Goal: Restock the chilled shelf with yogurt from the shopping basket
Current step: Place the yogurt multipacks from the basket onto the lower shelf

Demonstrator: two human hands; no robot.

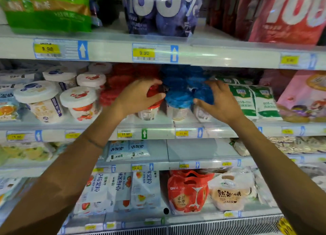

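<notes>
**Chilled shelf (164, 133), second from top: stock in view, left to right.**

- White-lid cups (78, 96): five. Two have blueberry lids and three have strawberry lids. All are seated and untouched.
- Red-lid cups (114, 93): a stacked block, too blurred to count, at least five.
- Left grip (139, 97): fingers curl round one red-lid cup (153, 92) at the front edge of the shelf, beside the red block.
- Blue-lid cups (178, 98): at least four, two layers deep. The rear ones are blurred.
- Right grip (217, 100): thumb and fingers close round the front right blue-lid cup (204, 95), which is tilted at the shelf edge.
- Green-white pouches (242, 100): two at the front, with more behind that cannot be counted.
- Pink pack (303, 97): one, at far right.

**Basket:** not in view, so its contents cannot be told.

**Progress (judged):** restocking is well under way. The red and blue rows are already filled deep. Two cups, one per grip, are being set into the front row and neither is released yet. Still to do: seat and let go of both, straighten the blue one, then return to the basket. How many cups remain there is unknown.
</notes>
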